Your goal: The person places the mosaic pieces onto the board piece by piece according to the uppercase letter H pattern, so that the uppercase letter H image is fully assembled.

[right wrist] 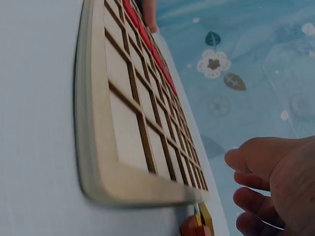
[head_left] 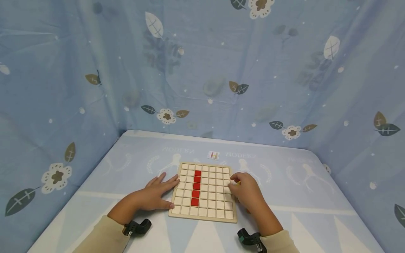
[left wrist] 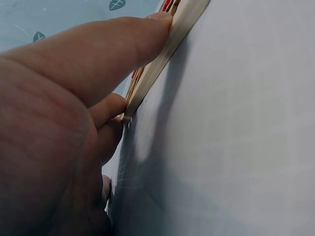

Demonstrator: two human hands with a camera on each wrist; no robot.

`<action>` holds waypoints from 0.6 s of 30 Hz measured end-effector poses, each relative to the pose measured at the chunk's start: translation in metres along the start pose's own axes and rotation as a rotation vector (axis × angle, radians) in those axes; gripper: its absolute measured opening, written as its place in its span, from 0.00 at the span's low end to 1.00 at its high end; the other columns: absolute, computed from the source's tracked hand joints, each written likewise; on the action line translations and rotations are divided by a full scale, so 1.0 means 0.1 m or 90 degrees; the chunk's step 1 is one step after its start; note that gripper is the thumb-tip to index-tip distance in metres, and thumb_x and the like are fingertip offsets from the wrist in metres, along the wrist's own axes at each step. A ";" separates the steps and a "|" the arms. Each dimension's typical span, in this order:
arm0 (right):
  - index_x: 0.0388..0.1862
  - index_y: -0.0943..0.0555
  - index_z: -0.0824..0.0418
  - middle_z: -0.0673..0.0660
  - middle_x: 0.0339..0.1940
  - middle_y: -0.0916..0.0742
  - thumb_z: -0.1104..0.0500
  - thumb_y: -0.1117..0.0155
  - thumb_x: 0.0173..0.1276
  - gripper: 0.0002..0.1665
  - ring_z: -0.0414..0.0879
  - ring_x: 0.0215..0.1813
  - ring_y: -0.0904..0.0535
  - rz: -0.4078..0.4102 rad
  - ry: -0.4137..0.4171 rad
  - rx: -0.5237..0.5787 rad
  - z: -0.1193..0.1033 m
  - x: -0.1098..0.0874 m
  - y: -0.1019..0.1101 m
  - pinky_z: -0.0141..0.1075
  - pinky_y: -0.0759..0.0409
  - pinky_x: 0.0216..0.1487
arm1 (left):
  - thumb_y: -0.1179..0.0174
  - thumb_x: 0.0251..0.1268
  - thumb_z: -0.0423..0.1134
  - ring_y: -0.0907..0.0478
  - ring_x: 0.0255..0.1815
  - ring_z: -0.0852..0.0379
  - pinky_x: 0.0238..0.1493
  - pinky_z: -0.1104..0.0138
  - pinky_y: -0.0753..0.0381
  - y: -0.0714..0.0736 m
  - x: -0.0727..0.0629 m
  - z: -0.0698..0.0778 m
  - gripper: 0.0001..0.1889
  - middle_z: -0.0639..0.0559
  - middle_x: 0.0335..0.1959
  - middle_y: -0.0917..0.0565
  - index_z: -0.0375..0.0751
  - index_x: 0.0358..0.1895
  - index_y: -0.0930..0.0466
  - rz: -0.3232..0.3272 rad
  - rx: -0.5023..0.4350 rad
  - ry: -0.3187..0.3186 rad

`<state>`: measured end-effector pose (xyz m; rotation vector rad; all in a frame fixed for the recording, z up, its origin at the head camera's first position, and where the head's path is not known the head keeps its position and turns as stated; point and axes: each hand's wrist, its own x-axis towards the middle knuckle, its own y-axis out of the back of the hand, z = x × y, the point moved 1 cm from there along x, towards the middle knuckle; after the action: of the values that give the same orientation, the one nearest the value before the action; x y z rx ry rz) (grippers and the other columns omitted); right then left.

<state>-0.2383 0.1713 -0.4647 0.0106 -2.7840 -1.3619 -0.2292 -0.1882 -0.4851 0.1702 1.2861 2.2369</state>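
A square wooden grid board [head_left: 202, 218] lies on the table, with pale cells and a column of several red square tiles [head_left: 196, 186] left of its middle. My left hand [head_left: 153, 193] spreads its fingers along the board's left edge. Its thumb [left wrist: 123, 42] touches the rim in the left wrist view. Beside the right edge is my right hand [head_left: 248, 191], its fingers bent and thumb apart from them. The right wrist view shows nothing between those fingers. Yellow pieces [right wrist: 205, 216] and orange-red pieces [right wrist: 194, 227] sit just off the board's edge there, mostly cut off or hidden.
Behind the board lies a small printed card [head_left: 213, 155] with a coloured grid pattern. A pale patterned cloth [head_left: 110, 182] covers the table. Blue curtains [head_left: 202, 70] with leaves and flowers enclose its back and sides.
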 end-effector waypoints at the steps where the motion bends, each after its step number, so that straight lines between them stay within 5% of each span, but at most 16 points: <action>1: 0.57 0.14 0.56 0.55 0.52 0.15 0.52 0.28 0.71 0.18 0.50 0.51 0.19 0.011 -0.011 -0.007 0.03 0.01 0.01 0.48 0.17 0.50 | 0.30 0.64 0.62 0.70 0.87 0.33 0.81 0.33 0.67 0.00 0.00 0.00 0.50 0.57 0.88 0.50 0.53 0.85 0.44 0.000 0.001 -0.001; 9: 0.58 0.15 0.58 0.60 0.53 0.16 0.51 0.26 0.68 0.22 0.54 0.51 0.21 0.054 -0.066 -0.055 0.19 0.03 0.03 0.49 0.16 0.50 | 0.30 0.63 0.63 0.71 0.87 0.33 0.81 0.33 0.67 -0.01 -0.01 0.00 0.51 0.58 0.88 0.50 0.54 0.85 0.44 0.000 -0.003 0.010; 18: 0.55 0.16 0.60 0.60 0.50 0.15 0.52 0.24 0.66 0.22 0.53 0.47 0.20 0.039 -0.098 -0.050 0.29 0.04 0.02 0.48 0.15 0.48 | 0.29 0.63 0.63 0.71 0.87 0.33 0.81 0.33 0.68 0.00 0.00 0.02 0.51 0.58 0.88 0.51 0.55 0.85 0.44 0.002 -0.003 0.012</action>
<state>-0.2434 0.1951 -0.4811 -0.1879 -2.8228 -1.5182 -0.2286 -0.1869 -0.4844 0.1501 1.2921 2.2492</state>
